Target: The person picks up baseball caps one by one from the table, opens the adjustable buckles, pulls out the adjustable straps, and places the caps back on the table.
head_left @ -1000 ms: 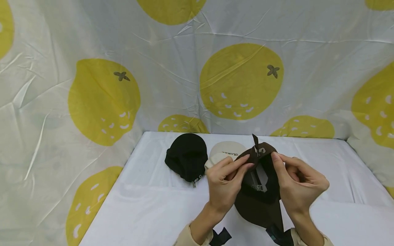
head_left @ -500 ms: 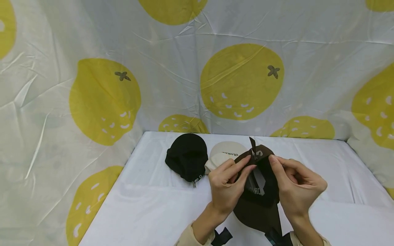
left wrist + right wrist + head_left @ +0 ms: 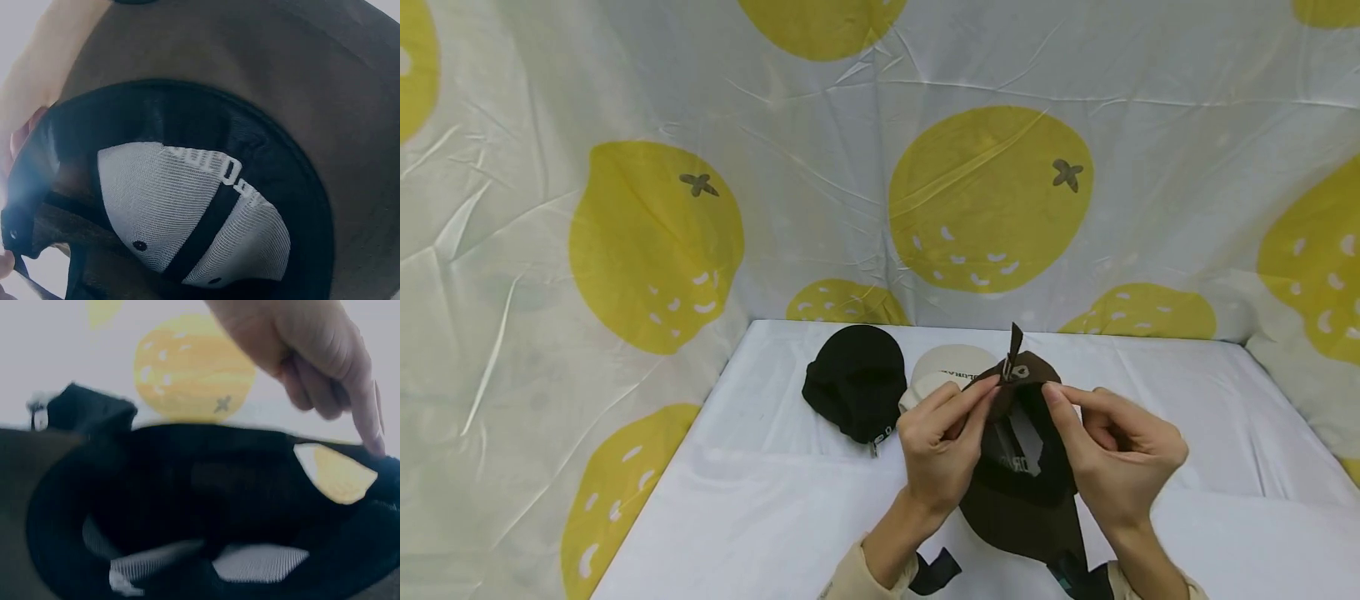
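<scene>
Both hands hold a dark brown cap (image 3: pixel 1018 521), its hollow inside toward me and its brim hanging down. My left hand (image 3: pixel 942 450) pinches the back strap at the metal buckle, thumb against index finger. A loose strap end (image 3: pixel 1016 337) sticks up above the buckle. The right hand (image 3: pixel 1122 446) pinches the cap's back edge on the other side of the strap. In the left wrist view, the cap's white mesh lining (image 3: pixel 169 200) shows inside a dark sweatband (image 3: pixel 200 97). The right wrist view shows the strap opening (image 3: pixel 337 475) with a fingertip by it.
A black cap (image 3: pixel 857 383) lies at the back left of the white-covered table (image 3: pixel 760 508). Beside it a cream cap (image 3: pixel 951 364) with dark lettering is partly hidden by the brown cap and my left hand. A lemon-print curtain (image 3: pixel 820 200) hangs behind.
Both hands have shifted slightly left with the brown cap. The loose strap end, tilted left before, now stands more upright and leans slightly right. The other caps stay put.
</scene>
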Tool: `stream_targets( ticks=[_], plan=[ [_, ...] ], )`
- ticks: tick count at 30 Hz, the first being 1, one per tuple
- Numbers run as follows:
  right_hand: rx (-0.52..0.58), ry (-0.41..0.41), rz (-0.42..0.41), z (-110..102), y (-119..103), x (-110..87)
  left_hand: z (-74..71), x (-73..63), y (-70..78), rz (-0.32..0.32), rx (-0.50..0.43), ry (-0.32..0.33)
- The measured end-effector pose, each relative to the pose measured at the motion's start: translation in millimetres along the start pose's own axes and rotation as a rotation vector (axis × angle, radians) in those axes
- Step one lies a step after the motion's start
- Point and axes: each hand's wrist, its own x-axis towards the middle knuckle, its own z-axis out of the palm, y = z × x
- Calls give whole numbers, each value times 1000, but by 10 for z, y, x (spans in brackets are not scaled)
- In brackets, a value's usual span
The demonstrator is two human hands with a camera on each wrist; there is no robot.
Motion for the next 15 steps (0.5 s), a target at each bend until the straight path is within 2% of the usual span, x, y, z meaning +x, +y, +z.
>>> stream_targets(
  ticks=[4, 9, 12, 15],
  plan=[
    [-49, -61, -159, 12, 39, -3, -60, 35, -27, -20, -38, 25],
    [-107, -68, -369, 60, 106, -19, -111, 70, -30, -10, -51, 33],
    [-111, -60, -444, 83, 122, -18, -124, 85, -20, -1, -56, 35],
    [-94, -69, -483, 93, 119, -14, -133, 99, -4, 4, -64, 37]
  ],
)
